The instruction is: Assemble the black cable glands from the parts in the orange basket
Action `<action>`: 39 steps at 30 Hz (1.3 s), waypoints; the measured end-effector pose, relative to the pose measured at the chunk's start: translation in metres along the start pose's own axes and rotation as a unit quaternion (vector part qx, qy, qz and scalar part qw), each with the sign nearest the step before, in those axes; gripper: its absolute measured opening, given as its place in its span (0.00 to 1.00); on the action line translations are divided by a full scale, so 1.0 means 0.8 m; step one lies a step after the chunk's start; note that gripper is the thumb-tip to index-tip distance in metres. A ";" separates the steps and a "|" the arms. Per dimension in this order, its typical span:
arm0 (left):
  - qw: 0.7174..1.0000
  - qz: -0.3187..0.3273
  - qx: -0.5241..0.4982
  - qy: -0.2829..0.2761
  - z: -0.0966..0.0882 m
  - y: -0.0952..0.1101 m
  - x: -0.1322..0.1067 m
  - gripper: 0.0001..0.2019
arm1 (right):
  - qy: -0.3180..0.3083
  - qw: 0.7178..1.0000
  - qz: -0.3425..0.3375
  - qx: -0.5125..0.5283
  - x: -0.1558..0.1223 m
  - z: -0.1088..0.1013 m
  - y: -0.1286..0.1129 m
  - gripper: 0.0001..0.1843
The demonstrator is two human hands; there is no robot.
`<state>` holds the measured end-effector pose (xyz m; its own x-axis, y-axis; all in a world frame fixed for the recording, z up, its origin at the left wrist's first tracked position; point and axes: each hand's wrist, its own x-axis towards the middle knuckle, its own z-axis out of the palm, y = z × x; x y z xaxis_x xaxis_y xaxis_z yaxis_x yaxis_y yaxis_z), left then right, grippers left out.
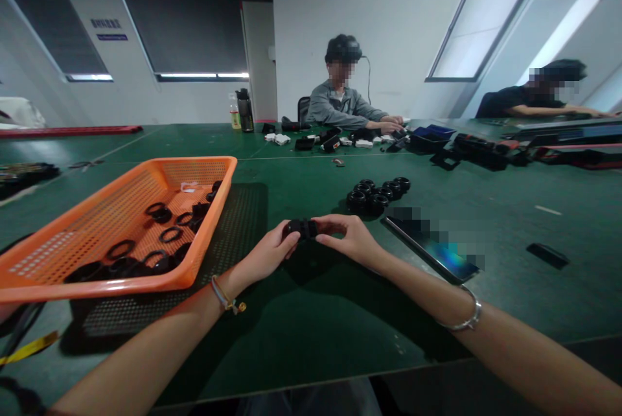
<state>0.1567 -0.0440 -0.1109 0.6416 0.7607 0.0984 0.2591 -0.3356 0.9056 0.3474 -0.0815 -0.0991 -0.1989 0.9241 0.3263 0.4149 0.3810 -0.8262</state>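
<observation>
A small black plastic part (302, 229) is held between my two hands just above the green table (291, 338). My left hand (272, 249) grips its left side, thumb in front. At its right end, the thumb and fingers of my right hand (350, 240) close on it. The part's exact kind is too small and dark to tell. To my left stands an orange plastic basket (214, 234) with black rings (171, 234) and other black parts in it. Beyond my right hand sits a cluster of round black parts with ring-shaped tops (376, 196).
A phone (432, 251) lies right of my right hand, with a black piece (547, 255) farther right. Across the table a person (340, 102) handles small black and white parts. Another person (534, 95) sits far right. Two bottles (245, 110) stand at the back.
</observation>
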 end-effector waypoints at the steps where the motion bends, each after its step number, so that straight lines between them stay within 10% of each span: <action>1: 1.000 -0.001 0.000 0.001 0.000 0.000 0.000 0.09 | -0.002 1.000 -0.003 0.000 0.000 0.000 0.001 0.18; 39: 1.000 -0.005 0.001 0.007 0.001 -0.002 0.002 0.09 | 0.030 0.999 -0.035 -0.024 0.001 0.003 0.005 0.15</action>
<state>0.1581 -0.0429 -0.1123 0.6291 0.7715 0.0951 0.2664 -0.3289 0.9060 0.3466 -0.0797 -0.1033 -0.1767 0.8943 0.4110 0.4435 0.4452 -0.7779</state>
